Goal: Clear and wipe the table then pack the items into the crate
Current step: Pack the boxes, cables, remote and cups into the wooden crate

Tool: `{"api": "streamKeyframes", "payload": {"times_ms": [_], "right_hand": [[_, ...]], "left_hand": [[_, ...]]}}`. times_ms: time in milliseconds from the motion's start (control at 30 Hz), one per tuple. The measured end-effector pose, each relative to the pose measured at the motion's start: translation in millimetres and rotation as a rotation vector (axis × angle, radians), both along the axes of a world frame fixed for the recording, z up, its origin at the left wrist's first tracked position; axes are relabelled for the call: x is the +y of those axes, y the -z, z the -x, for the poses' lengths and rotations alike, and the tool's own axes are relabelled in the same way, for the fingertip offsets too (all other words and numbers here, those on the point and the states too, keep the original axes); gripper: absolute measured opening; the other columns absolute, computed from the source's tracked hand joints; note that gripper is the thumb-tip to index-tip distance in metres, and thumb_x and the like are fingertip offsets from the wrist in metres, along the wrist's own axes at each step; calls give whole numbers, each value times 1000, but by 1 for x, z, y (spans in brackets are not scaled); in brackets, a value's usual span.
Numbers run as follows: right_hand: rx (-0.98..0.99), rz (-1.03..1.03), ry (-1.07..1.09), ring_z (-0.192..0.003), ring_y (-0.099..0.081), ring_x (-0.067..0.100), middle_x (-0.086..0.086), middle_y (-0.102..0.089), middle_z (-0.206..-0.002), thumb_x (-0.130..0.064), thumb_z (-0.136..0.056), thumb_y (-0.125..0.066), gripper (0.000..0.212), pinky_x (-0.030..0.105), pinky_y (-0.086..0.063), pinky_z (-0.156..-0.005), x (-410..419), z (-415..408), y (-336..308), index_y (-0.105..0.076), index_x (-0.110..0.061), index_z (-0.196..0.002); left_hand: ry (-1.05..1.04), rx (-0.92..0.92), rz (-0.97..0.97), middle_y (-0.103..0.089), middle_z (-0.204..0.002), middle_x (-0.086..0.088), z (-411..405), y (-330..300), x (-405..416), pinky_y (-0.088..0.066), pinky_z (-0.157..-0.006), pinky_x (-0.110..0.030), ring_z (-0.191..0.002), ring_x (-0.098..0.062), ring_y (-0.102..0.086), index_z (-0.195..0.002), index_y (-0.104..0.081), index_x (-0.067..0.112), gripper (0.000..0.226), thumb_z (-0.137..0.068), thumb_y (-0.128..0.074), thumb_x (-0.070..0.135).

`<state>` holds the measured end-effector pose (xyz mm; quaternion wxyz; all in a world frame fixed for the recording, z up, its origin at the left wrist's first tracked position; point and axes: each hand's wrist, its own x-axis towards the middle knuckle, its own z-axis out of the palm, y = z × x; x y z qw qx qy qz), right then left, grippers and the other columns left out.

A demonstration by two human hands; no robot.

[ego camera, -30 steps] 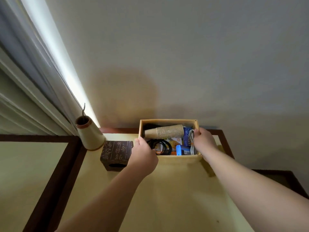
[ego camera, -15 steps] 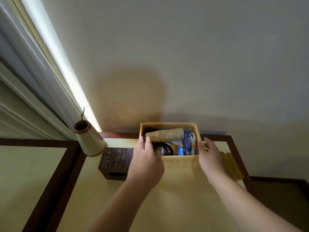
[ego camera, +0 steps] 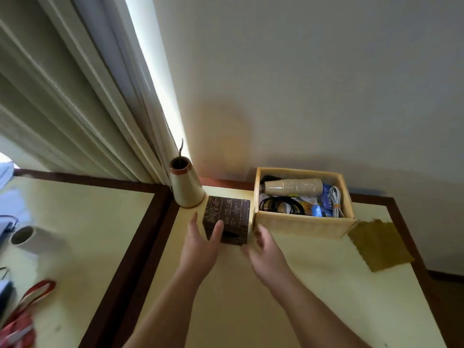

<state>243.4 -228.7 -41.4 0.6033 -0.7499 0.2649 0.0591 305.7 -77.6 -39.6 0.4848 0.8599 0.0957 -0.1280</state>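
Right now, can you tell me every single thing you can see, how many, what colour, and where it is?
table: 1, cream top with dark brown edge, under the hands
crate: 1, pale wood, at the back by the wall
paper cups: 1 stack, tan, lying inside the crate
black cable: 1 coil, inside the crate
white cable: 1 bundle, at the crate's right end
carved box: 1, dark brown, left of the crate
vase: 1, cream cone with brown rim, behind the carved box
cloth: 1, olive, right of the crate
second table: 1, cream, on the left
roll: 1, grey, on the second table
left hand: 1, touching the carved box
right hand: 1, open beside the box
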Motion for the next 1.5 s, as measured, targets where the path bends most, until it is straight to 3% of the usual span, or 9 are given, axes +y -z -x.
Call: {"api": "streamKeyframes", "payload": {"times_ms": [300,433,667,800,967,1100,1233,1367,1500], "right_hand": [[-93,261,15,-110,-60,15,-1,-59,-125,-32,-105,-52,33,34,-49,-94,44,4,-21,-54,-28,-138],[-77,419,4,-83,-53,9,2,-53,-109,-37,-108,-43,32,29,-41,-75,59,14,-24,-60,-24,-132],[14,506,15,-85,-62,22,2,-69,-96,-33,-108,-45,33,32,-44,-65,58,13,-14,-73,-16,-112],[41,446,38,-87,-59,21,4,-70,-104,-24,-108,-46,28,35,-48,-72,59,18,-11,-70,-13,-118],[-75,403,2,-101,-62,18,-2,-62,-113,-10,-104,-49,33,23,-49,-76,69,39,-7,-62,-21,-133],[-194,663,-93,-140,-45,19,3,-50,-148,-2,-101,-42,53,37,-40,-114,81,78,3,-45,-15,-153],[-160,1022,-478,-156,-21,27,9,-32,-165,-2,-82,-51,75,51,-13,-124,85,104,23,-39,-9,-156],[-194,1200,-588,-150,-36,31,17,-39,-161,0,-74,-63,83,57,-7,-120,68,67,16,-42,-6,-154],[-54,1285,-707,-158,-10,26,13,-12,-171,-11,-97,-42,73,56,16,-122,53,2,-12,-13,-10,-164]], "left_hand": [[5,-124,9,-71,-109,13,15,-26,32,-54,-73,-18,-95,-2,-67,-136,-61,29,49,-98,-59,60],[-88,-152,-139,-73,-92,10,34,-29,47,-54,-59,-18,-78,-5,-69,-122,-70,26,53,-97,-52,69],[-9,-100,-262,-68,-66,7,44,-19,60,-49,-46,-15,-58,-4,-65,-78,-72,21,50,-102,-51,59],[43,-110,-243,-69,-64,5,45,-6,64,-60,-59,-39,-60,-12,-68,-76,-73,21,44,-104,-55,50],[119,-154,-241,-74,-102,11,65,-1,72,-63,-79,-31,-88,-5,-70,-128,-70,24,33,-109,-47,38],[410,-298,-416,-21,-169,13,110,-16,73,-14,-121,-28,-156,-13,-20,-165,-21,25,57,-110,-34,34],[660,-240,-575,25,-168,6,132,-6,76,5,-128,-37,-157,-13,20,-163,17,20,77,-109,-35,36],[692,-207,-730,22,-171,-2,91,-5,65,3,-129,-42,-158,-18,17,-162,16,15,85,-106,-44,33],[750,-210,-815,14,-173,-7,29,-10,45,-7,-130,-45,-160,-23,7,-164,10,13,93,-99,-56,25]]}}
